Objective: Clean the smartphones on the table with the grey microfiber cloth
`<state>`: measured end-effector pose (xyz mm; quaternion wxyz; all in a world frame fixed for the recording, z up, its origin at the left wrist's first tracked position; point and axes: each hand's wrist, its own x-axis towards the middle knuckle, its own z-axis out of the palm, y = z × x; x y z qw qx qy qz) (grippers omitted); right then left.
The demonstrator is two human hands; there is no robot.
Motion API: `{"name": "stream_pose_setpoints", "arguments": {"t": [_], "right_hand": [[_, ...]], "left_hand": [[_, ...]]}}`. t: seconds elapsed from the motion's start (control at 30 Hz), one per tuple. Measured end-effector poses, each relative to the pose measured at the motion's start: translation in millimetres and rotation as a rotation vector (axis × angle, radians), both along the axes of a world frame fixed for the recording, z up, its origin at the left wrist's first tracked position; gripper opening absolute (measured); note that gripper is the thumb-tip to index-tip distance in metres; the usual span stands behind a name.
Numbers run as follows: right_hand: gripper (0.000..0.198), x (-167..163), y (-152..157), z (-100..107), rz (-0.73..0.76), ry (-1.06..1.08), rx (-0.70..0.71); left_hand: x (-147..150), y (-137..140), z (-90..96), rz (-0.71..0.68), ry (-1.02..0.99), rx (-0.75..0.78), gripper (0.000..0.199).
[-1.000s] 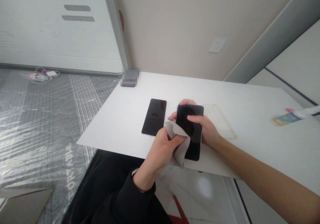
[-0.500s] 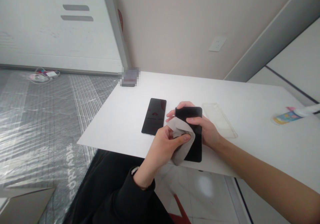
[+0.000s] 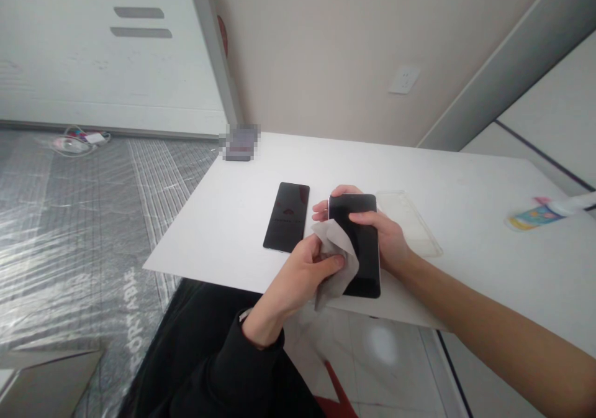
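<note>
My right hand (image 3: 388, 231) grips a black smartphone (image 3: 365, 253), thumb across its dark face and fingertips curling round the far left edge. A grey cleaning cloth (image 3: 338, 266) is pinched in my left hand (image 3: 310, 269), thumb on top. The cloth overlaps the phone's lower left part; whether it presses on the surface I cannot tell. Left of my hands, a second black phone (image 3: 286, 217) lies flat on the white table (image 3: 209, 225). Partly behind my right wrist lies a clear phone case (image 3: 410, 222).
Toward the right side of the table lies a white bottle (image 3: 537, 216) with a colourful label. A blurred dark object (image 3: 239, 145) stands at the back left corner. A wall socket (image 3: 405, 79) sits above the table. Cables (image 3: 81, 141) lie on the plastic-covered floor.
My left hand and the cloth have shifted slightly left, uncovering a little more of the held phone. The phone has moved up slightly and its tilt has changed a little.
</note>
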<state>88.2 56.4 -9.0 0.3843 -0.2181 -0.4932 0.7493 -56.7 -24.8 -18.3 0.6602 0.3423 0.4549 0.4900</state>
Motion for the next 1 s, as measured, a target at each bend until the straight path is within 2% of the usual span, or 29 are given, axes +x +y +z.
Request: {"name": "stream_pose_setpoints", "arguments": {"t": [0.1,0.17,0.3,0.4,0.47,0.53,0.6,0.7,0.77,0.9,1.0], "right_hand": [[0.029,-2,-2,-1,0.067,0.019,0.029],[0.028,-2,-4,-2,0.121,0.032,0.070],[0.028,-1,-5,0,0.180,0.047,0.087],[0.029,0,-5,2,0.182,0.038,0.052],[0.027,1,-5,3,0.160,0.014,0.042],[0.023,1,-6,3,0.139,-0.002,0.050],[0.024,0,-6,2,0.136,-0.002,0.089],[0.027,-2,-7,1,0.150,0.019,0.153],[0.027,-3,-8,1,0.143,0.037,0.142],[0.024,-3,-10,4,0.106,0.052,0.068],[0.023,-2,-8,4,0.034,0.044,0.047]], "left_hand": [[4,2,0.4,0.006,0.120,0.032,0.025],[7,2,1.6,0.059,0.217,0.029,0.028],[10,1,3.7,0.150,0.348,0.055,0.050],[11,0,2.0,0.166,0.229,0.087,0.046],[11,0,-0.4,0.132,0.069,0.086,0.033],[11,0,-2.3,0.082,-0.043,0.050,0.030],[11,0,-2.6,0.055,-0.023,0.006,0.028],[10,0,0.5,0.065,0.177,-0.007,0.021],[10,0,3.6,0.053,0.254,0.022,0.025],[8,0,6.4,-0.013,0.214,0.085,0.027],[8,1,3.3,-0.055,0.170,0.045,0.029]]}}
